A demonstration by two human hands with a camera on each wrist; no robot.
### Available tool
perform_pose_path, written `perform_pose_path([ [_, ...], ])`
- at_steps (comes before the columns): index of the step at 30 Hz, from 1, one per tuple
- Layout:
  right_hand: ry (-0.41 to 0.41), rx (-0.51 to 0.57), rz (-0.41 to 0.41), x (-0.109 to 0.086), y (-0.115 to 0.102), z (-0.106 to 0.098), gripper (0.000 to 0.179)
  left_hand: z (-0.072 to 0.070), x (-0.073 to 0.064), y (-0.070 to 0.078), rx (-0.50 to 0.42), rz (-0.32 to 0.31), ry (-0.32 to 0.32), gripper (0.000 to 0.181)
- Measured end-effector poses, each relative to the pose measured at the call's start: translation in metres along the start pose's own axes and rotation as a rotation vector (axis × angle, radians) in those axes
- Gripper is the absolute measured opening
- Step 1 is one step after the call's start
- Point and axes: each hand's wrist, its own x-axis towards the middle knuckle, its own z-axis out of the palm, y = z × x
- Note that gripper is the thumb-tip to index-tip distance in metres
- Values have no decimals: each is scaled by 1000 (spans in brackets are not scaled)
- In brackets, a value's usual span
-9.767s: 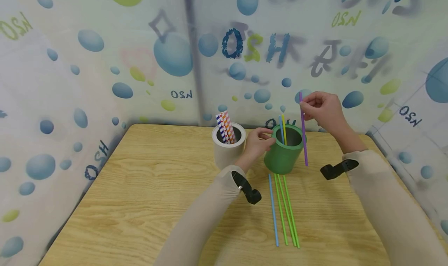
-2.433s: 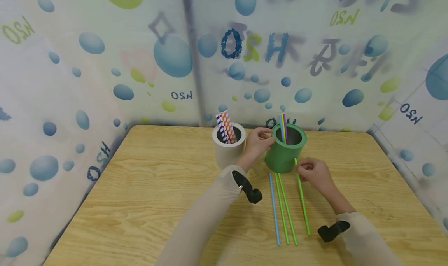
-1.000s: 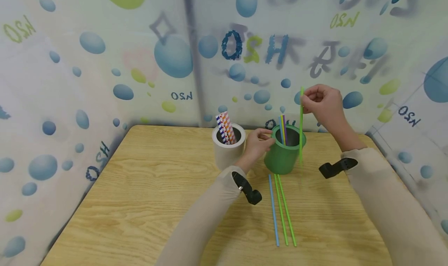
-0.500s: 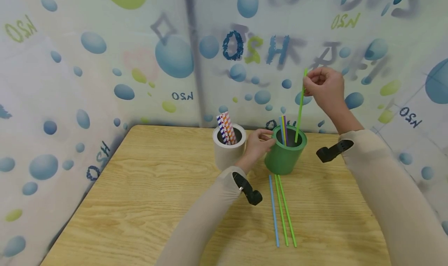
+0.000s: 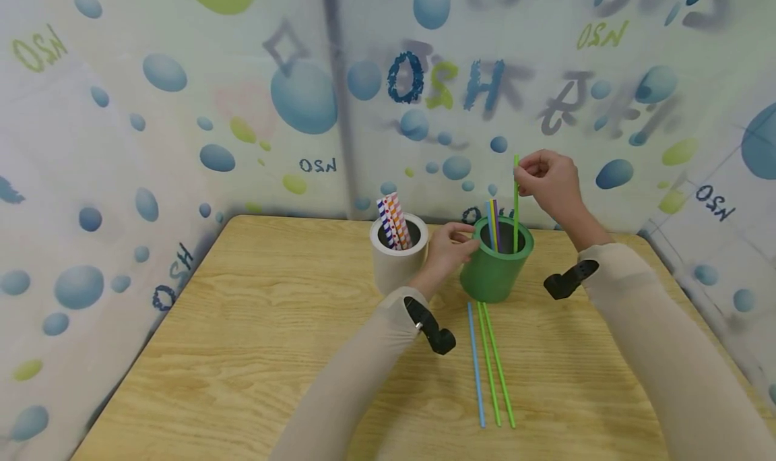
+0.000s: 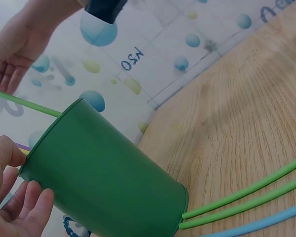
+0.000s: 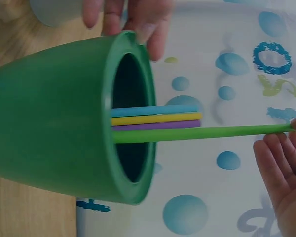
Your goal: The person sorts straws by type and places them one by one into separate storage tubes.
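Observation:
My right hand (image 5: 550,183) pinches the top of a green straw (image 5: 516,201), whose lower end is inside the green cup (image 5: 492,278). A blue straw, a yellow straw and a purple straw (image 7: 180,124) stand together in that cup, left of the green one. With thumb and fingers at the cup's left rim, my left hand (image 5: 447,251) holds it upright on the table; these fingers (image 6: 37,207) also show against the cup's side in the left wrist view. In front of the cup lie two green straws (image 5: 500,373) and a blue straw (image 5: 476,370).
A white cup (image 5: 394,269) stands left of the green one, close beside my left hand, with several patterned paper straws (image 5: 393,222) in it. The wooden table (image 5: 261,326) ends at a printed backdrop (image 5: 242,77) behind both cups.
My right hand took a green straw from the table, raised it over the green cup and lowered it inside. Earlier, a purple straw went into that cup. The left hand stayed at the rim.

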Motion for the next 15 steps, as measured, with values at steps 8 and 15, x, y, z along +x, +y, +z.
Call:
perform_pose_path([
  [8, -76, -29, 33, -12, 24, 6, 22, 1, 1, -1, -6, -3, 1, 24],
  [15, -188, -120, 53, -21, 37, 9, 24, 1, 0, 0, 1, 7, 9, 24],
])
